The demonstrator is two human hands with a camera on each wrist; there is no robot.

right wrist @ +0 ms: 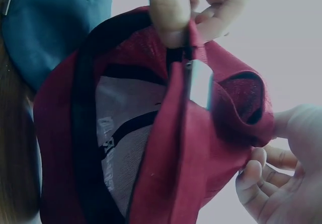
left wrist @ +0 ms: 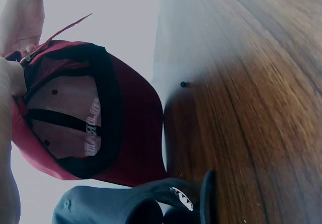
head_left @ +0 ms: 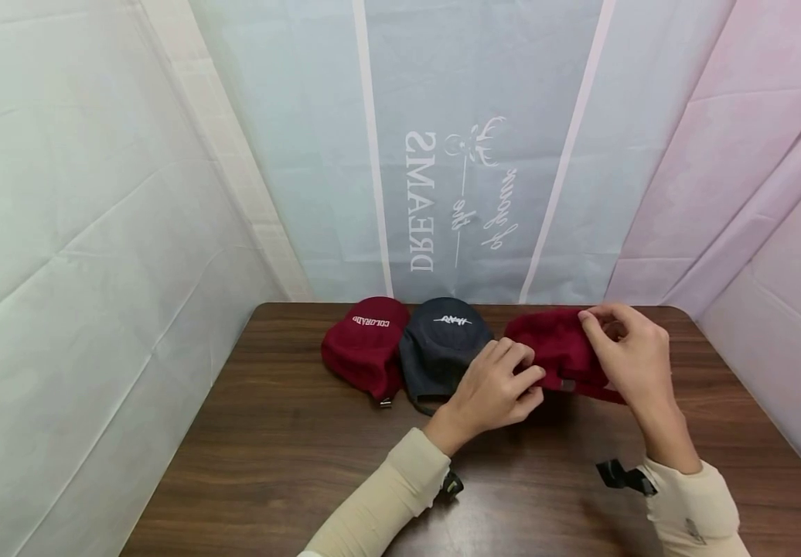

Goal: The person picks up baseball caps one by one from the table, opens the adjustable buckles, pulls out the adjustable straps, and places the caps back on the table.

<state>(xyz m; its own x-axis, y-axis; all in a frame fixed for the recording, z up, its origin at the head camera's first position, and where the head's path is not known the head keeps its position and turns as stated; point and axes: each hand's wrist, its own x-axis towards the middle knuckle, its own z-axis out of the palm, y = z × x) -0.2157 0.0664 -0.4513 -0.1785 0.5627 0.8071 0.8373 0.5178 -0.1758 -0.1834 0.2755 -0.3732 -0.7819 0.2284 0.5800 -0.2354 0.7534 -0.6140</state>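
Observation:
In the head view, a dark red cap (head_left: 547, 334) is held up at the right between both hands. My left hand (head_left: 492, 388) pinches its back strap close to a small metal buckle (right wrist: 200, 84). With thumb and fingers, my right hand (head_left: 632, 352) pinches the crown at the right side. In the right wrist view, the cap's opening faces the camera, showing black sweatband and pale lining (right wrist: 126, 113). A strap end (left wrist: 70, 26) sticks out loose in the left wrist view.
Left of the held cap, a dark blue cap (head_left: 442, 352) with white lettering lies on the wooden table (head_left: 289, 464). Beside it lies another dark red cap (head_left: 362, 348) marked COLORADO. Fabric curtains (head_left: 303, 155) stand behind and at both sides.

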